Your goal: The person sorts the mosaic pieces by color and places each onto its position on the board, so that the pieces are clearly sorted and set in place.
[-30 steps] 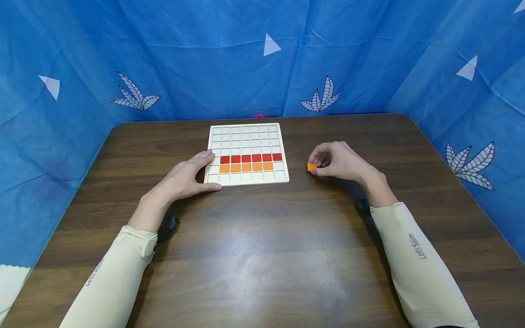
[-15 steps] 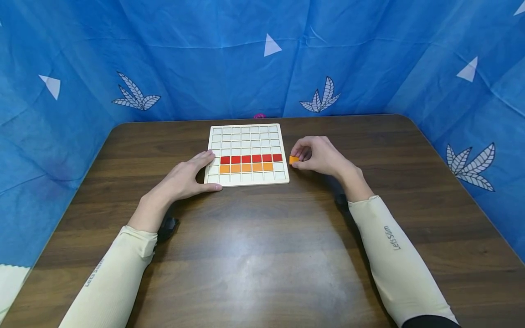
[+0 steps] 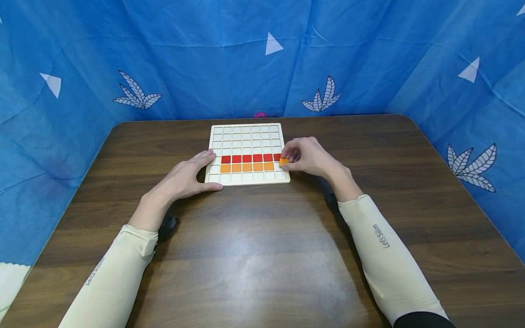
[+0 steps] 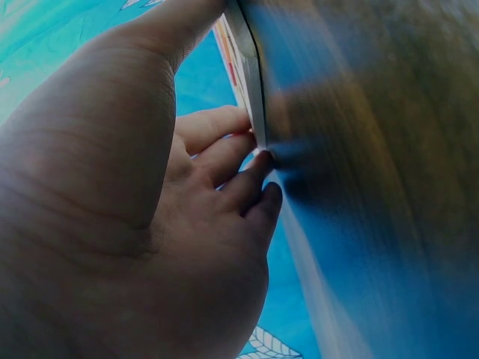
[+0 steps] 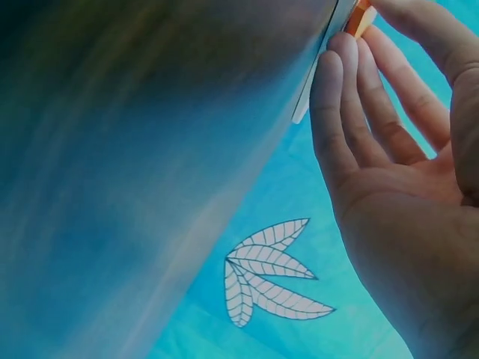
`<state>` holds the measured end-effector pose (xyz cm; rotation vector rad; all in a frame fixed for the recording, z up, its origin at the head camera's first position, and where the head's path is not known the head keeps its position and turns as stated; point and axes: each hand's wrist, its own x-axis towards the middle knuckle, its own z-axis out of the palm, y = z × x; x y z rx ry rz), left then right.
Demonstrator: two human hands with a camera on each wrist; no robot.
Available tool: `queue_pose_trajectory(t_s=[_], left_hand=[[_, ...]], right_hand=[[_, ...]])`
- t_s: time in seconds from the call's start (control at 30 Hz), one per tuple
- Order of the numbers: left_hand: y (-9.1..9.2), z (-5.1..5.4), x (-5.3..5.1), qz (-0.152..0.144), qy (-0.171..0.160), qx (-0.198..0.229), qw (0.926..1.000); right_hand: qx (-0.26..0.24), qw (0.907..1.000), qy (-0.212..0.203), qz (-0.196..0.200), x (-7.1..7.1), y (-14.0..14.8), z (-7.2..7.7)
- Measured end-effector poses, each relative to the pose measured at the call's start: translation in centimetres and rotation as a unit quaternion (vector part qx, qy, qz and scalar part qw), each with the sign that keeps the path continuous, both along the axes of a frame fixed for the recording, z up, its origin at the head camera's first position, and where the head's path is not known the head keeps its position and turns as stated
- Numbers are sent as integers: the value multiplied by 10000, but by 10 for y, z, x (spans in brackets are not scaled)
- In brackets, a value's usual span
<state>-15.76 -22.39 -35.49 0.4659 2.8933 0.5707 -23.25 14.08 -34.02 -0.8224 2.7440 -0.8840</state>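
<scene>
A cream grid board (image 3: 248, 141) lies flat on the table. In it sit a row of red squares (image 3: 247, 159) and, nearer to me, a row of orange squares (image 3: 247, 167). Spread around the board's near left corner, my left hand (image 3: 184, 176) rests fingers on the left side and thumb at the front edge. My right hand (image 3: 309, 157) pinches an orange block (image 3: 284, 161) between thumb and fingers over the board's right edge, by the end of the coloured rows. In the right wrist view that block (image 5: 361, 19) shows only partly at the fingertips.
A dark brown wooden table (image 3: 254, 255) spreads beneath both arms. Behind it and along its sides hangs a blue curtain (image 3: 229, 59) with printed leaves and white triangles. The board's far rows show bare cells.
My right hand has carried the orange block leftward, from the bare table right of the board to above its right edge. The left hand and the board hold their place.
</scene>
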Motion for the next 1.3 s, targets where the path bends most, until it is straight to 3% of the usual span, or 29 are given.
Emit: queue_pose_trajectory(t_s=[0.8, 1.3], left_hand=[[0, 0, -1, -14, 2, -35, 10000], [-1, -2, -1, -29, 59, 20, 10000]], right_hand=[[137, 9996, 228, 98, 10, -12, 0], [459, 9960, 706, 290, 17, -13, 1]])
